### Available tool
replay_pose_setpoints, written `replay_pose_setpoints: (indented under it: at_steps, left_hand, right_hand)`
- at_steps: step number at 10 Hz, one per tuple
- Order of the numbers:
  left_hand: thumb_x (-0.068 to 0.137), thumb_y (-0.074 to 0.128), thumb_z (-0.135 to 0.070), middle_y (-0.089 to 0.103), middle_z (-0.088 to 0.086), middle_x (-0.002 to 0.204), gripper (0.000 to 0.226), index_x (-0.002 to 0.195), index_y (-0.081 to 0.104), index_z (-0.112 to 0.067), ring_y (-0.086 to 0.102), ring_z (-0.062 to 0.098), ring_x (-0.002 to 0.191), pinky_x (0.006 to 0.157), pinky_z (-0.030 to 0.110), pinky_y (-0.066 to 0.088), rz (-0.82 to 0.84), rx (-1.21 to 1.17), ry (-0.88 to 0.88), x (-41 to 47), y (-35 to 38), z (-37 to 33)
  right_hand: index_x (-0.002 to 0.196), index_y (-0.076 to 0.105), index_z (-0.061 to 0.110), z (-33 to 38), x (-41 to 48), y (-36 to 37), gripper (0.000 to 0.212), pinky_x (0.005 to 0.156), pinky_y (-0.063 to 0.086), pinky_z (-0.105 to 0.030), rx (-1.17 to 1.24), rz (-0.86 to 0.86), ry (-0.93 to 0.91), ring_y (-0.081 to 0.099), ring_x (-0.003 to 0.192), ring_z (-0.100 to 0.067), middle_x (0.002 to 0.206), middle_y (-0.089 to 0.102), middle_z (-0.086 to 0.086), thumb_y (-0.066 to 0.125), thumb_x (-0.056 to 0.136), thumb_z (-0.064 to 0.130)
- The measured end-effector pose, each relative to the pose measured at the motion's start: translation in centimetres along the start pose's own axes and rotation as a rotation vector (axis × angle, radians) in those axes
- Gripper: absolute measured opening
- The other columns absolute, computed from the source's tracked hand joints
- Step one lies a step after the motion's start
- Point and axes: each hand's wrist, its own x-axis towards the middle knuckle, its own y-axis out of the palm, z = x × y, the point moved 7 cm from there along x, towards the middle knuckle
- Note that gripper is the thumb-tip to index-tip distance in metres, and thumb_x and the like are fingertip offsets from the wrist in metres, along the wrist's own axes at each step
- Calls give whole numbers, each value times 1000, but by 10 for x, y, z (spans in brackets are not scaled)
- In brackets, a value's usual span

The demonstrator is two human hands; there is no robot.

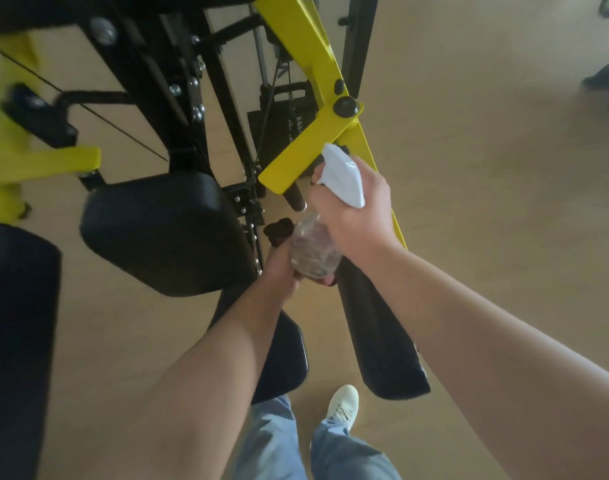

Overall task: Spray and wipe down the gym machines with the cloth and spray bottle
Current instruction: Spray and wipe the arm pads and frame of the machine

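Right hand grips one spray bottle by its white head. Left hand, just beneath, clutches one cloth. The yellow machine arm ends just ahead, with open floor rightward.

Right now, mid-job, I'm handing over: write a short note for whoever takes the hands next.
Right hand: grips the spray bottle by its white head, nozzle toward the yellow arm and its black handle.
Left hand: holds the brown cloth near that handle, partly hidden behind the bottle.
Done: cannot tell; no wet patches show.
Left: spray and wipe the handle, then the black pads.
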Motion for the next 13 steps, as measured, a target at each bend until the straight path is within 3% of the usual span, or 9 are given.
replay_pose_setpoints:
  at_steps: [1,2,4,6,7,9,10,12,13]
  left_hand:
    - [103,57,-27,71,31,111,33,120,71,-2,70,50,94,81,58,62,68,31,89,-82,22,-33]
    - [87,71,-29,68,23,117,46,121,66,1,66,41,108,96,53,53,21,-45,132,-109,13,-31]
    - [94,71,-8,74,20,116,24,118,69,-7,72,37,109,102,56,54,-111,-152,152,-155,-16,-31]
    - [85,81,-24,72,15,126,64,142,53,-14,73,33,111,101,54,55,-139,-316,148,-184,-64,-34]
    - [93,71,-30,69,15,132,50,138,58,-14,68,34,120,111,52,46,-131,-469,110,-201,-90,-33]
    - [102,52,-35,70,16,121,31,109,71,-12,65,35,112,107,50,44,-145,-650,204,-229,-151,-48]
    - [106,47,-39,67,17,130,35,121,69,-15,63,36,121,107,51,46,-188,-669,225,-243,-167,-59]
    - [107,46,-39,66,16,130,32,120,66,-18,62,37,119,100,51,47,-199,-731,213,-258,-176,-64]
    - [106,48,-44,66,17,132,37,127,65,-18,63,39,120,93,51,52,-231,-743,188,-262,-185,-55]
  right_hand:
    - [94,65,19,0,0,0,18,62,56,-35,-1,-2,23,66,83,-19,86,66,-1,77,82,24]
    - [93,64,21,6,-6,-2,14,59,53,-35,4,5,53,64,76,-18,80,62,4,74,84,26]
    - [95,63,24,19,-34,0,14,57,51,-30,-111,128,136,59,71,-12,81,60,7,73,86,23]
    - [106,65,33,23,-80,31,24,84,56,-37,-193,323,124,62,91,-11,94,64,11,75,87,22]
    - [107,69,30,27,-102,55,24,82,57,-39,-276,393,81,64,92,-17,96,65,8,75,85,23]
    - [93,73,24,39,-121,77,14,64,57,-35,-97,175,145,69,76,-17,82,72,1,75,81,29]
    - [88,69,17,52,-133,95,13,68,56,-38,-297,294,24,66,78,-21,87,71,-6,73,80,28]
    - [97,57,26,36,-160,99,15,75,60,-37,-478,284,139,66,84,-19,89,63,5,70,89,31]
    - [102,59,22,28,-180,105,23,79,59,-34,-632,415,62,62,87,-20,92,57,7,72,89,34]
